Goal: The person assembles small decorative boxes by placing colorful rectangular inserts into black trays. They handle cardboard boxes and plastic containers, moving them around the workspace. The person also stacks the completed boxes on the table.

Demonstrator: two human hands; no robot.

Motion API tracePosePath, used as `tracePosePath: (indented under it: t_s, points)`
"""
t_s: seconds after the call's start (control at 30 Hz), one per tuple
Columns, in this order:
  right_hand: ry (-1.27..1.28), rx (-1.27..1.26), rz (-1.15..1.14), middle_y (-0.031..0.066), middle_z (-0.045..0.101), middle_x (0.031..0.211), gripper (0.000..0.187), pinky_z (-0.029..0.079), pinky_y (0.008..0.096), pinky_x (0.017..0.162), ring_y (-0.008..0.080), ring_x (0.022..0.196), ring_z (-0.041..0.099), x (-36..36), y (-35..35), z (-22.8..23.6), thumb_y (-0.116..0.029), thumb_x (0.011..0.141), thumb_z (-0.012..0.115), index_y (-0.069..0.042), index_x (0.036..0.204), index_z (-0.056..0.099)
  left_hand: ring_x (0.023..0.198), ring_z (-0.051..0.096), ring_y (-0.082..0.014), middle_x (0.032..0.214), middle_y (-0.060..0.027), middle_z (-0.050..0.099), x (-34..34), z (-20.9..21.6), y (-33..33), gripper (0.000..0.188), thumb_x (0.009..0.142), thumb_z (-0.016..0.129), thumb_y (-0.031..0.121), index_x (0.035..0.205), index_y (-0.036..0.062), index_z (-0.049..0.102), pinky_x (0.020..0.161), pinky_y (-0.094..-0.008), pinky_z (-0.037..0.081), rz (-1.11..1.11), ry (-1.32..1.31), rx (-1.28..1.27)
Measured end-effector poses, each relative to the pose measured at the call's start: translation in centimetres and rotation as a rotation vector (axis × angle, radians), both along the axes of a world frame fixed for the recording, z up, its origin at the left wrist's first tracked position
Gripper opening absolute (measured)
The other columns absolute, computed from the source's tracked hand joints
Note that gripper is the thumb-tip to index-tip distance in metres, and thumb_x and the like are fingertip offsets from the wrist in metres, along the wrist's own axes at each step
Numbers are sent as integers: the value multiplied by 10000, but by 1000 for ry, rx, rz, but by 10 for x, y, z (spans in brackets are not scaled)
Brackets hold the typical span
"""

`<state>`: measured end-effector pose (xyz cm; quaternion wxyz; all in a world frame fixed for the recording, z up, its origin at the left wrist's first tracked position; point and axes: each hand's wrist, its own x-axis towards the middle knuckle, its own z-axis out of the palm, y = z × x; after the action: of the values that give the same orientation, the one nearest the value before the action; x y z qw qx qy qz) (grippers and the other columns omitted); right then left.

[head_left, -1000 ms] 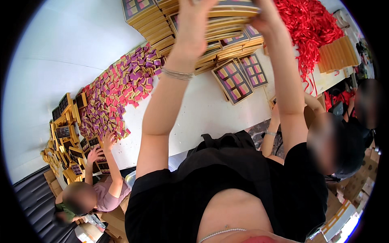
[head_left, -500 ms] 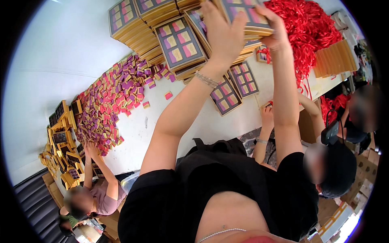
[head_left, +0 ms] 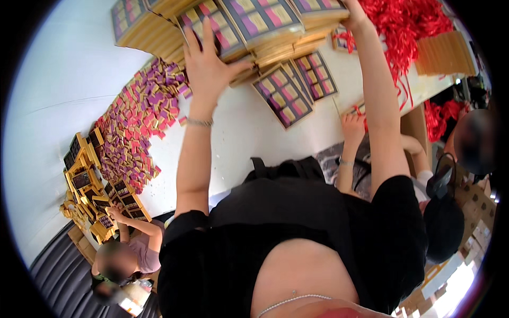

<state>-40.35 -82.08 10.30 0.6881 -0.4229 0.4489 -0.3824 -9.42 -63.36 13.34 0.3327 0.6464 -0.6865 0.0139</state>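
"Left hand has its fingers spread, clasping nothing, over the near-left boxes of the box stack. And the right hand?"

"At the stack's right end; its fingertips are hidden, so I can't tell whether it grips."

"Why spread so wide?"

"Perhaps to steady the columns, probably piled flat to save space. A few loose boxes overlap just on the stack's near side."

"Around it?"

"White table beneath, wrapped pieces heaped left of the stack, red ribbon right, co-workers' hands nearer on both sides."
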Motion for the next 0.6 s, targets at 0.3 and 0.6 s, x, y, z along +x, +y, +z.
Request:
tracePosePath:
  t_s: [0.3,0.6]
  points:
    - [-447,-394,-514,69,632,1088,447,432,345,895,213,1017,582,53,49,2,-420,962,454,-25,1119,593,1388,220,-229,1502,-62,265,34,-88,31,714,866,568,540,1427,164,334,1026,-469,317,76,1692,-136]
    - [-144,-680,-974,136,541,1185,438,369,349,985,204,1112,487,64,44,-20,-302,941,414,41,1197,508,1058,511,-125,1217,62,549,-6,-49,15,511,918,428,576,1245,191,502,806,-317,418,233,1972,68]
